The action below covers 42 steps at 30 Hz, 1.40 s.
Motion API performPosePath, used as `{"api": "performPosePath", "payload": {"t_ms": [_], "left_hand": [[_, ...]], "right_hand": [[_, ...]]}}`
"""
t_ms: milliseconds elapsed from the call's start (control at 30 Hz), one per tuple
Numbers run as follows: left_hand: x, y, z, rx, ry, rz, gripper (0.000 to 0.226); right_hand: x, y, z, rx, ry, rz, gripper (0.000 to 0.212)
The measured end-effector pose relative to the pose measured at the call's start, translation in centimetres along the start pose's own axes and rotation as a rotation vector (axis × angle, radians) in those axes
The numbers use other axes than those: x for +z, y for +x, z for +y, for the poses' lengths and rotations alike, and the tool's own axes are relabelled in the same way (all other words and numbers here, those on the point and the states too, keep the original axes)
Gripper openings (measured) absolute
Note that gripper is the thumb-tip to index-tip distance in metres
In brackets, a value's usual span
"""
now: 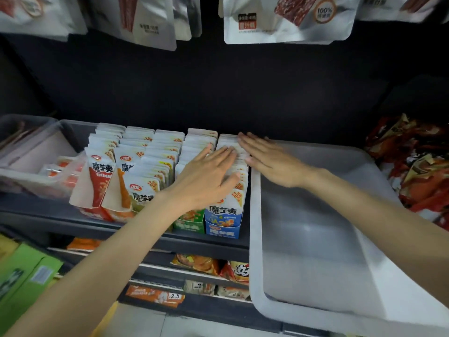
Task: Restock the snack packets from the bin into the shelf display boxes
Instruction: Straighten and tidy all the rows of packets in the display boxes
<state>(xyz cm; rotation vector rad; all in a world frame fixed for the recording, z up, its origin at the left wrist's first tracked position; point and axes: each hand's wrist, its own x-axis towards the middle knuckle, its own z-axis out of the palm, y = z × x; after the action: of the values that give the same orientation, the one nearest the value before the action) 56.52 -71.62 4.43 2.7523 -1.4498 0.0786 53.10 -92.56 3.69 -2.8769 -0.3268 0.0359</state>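
Several rows of white snack packets (143, 154) stand upright in display boxes on a dark shelf (136, 237). The rightmost row fills a blue display box (223, 222); a green box (188, 223) stands left of it. My left hand (206, 176) lies flat with straight fingers on the packet tops of the two right rows. My right hand (269, 159) rests flat on the far end of the rightmost row, next to the bin's rim. The translucent white bin (315, 239) sits to the right on the shelf, and no packets show inside it.
A clear tray (31, 161) with a few packets sits at the left. Red and orange packets (418, 161) pile up at the right. Large white pouches (286, 18) hang overhead. Lower shelves (194, 271) hold more snacks, and green cartons (21, 276) stand at the bottom left.
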Motion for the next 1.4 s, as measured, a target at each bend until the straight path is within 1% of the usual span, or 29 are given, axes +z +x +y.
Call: {"api": "performPosePath", "payload": {"t_ms": [67,233,367,433,467,500,533,600,633,667,700,767,833,900,967,1033,1100,1200,1333,1400], "left_hand": [[0.3,0.5,-0.2,-0.027,-0.025,-0.03,0.06],[1.1,1.4,-0.6,-0.025,-0.009,-0.051,0.06],[1.2,1.7,-0.6,-0.021,-0.014,-0.048,0.06],[1.1,1.5,-0.6,-0.026,-0.018,-0.024,0.059],[1.0,1.2,-0.6,-0.022,-0.028,0.016,0.058],[0.9,0.7,-0.6,-0.017,-0.053,0.093,0.057],[0.8,0.0,-0.6,-0.023,-0.103,0.212,0.056],[0.9,-2.2,-0.1,-0.103,-0.284,0.508,0.054],[1.2,-3.5,0.5,-0.171,-0.409,0.621,0.052],[1.8,-4.6,1.2,-0.231,-0.543,0.683,0.05],[2.5,-5.5,2.2,-0.259,-0.672,0.695,0.05],[4.2,-6.2,4.1,-0.242,-0.877,0.624,0.052],[5.4,-5.7,5.2,-0.236,-0.962,0.544,0.062],[5.9,-4.7,5.2,-0.255,-0.926,0.529,0.071],[6.3,-4.0,4.8,-0.26,-0.869,0.525,0.078],[6.7,-3.5,4.6,-0.242,-0.854,0.499,0.086],[6.6,-3.2,4.6,-0.2,-0.873,0.461,0.095],[6.3,-3.2,4.5,-0.167,-0.906,0.432,0.102],[6.6,-3.6,4.5,-0.172,-0.868,0.497,0.104],[6.7,-3.8,4.8,-0.165,-0.791,0.573,0.103]], "right_hand": [[0.0,0.4,0.3,0.029,0.016,-0.028,0.056],[-0.2,0.7,0.1,0.043,0.014,-0.07,0.055],[-1.0,-0.7,0.0,0.017,-0.06,0.008,0.056],[-1.2,-2.0,-0.6,0.0,-0.053,0.034,0.059],[-1.1,-2.6,-1.1,-0.011,-0.044,0.033,0.063],[-1.0,-3.3,-1.7,-0.015,-0.036,0.025,0.067],[-0.9,-3.8,-2.3,-0.01,-0.023,0.014,0.072],[-0.7,-4.8,-3.7,0.019,0.036,-0.012,0.081],[-0.6,-5.1,-4.4,0.037,0.08,-0.032,0.085],[-0.4,-5.4,-5.1,0.052,0.117,-0.052,0.089],[-0.1,-5.6,-5.7,0.066,0.143,-0.067,0.094],[1.0,-5.3,-6.3,0.102,0.209,-0.059,0.097],[1.9,-4.8,-6.3,0.166,0.319,-0.029,0.091],[2.3,-4.4,-6.0,0.199,0.388,-0.019,0.082],[2.6,-4.2,-5.9,0.192,0.357,-0.005,0.08],[3.2,-4.0,-5.9,0.176,0.317,0.002,0.09],[3.5,-4.0,-6.0,0.18,0.348,0.017,0.099],[3.2,-4.2,-6.4,0.219,0.409,0.02,0.098],[2.8,-4.1,-7.6,0.239,0.459,0.024,0.098],[2.3,-4.1,-8.3,0.246,0.59,0.085,0.091]]}}
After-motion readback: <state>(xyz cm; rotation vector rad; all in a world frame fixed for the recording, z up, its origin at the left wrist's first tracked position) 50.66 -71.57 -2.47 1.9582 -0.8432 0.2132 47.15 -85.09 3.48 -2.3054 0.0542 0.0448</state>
